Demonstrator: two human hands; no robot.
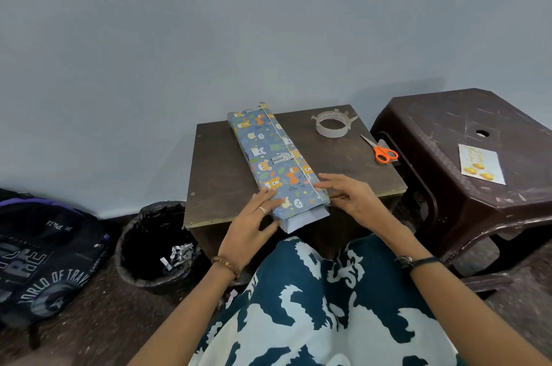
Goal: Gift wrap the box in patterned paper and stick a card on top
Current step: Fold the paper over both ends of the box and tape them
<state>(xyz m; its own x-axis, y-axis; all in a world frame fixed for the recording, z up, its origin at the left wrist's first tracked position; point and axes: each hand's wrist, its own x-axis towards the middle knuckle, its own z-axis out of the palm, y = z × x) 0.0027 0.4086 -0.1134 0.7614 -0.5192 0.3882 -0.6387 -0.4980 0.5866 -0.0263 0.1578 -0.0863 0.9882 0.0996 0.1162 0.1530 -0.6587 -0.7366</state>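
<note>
Brown surface (pixel 343 162) carried the paper-wrapped box (pixel 274 156); left hand (pixel 254 216) and right hand (pixel 346 195) lay flat-fingered on its near end.

A plain room in a home, by the look of it — a bare pale-blue wall (pixel 209 37), a rough dark floor (pixel 98 321), a small wooden table (pixel 343 162) beside a scuffed brown plastic stool (pixel 448 126). A backpack (pixel 38 261) and a lined waste bin (pixel 155 246) sit on the floor at the table's left edge.

Backpack (pixel 44 261) beside lined bin (pixel 155 246)
</note>
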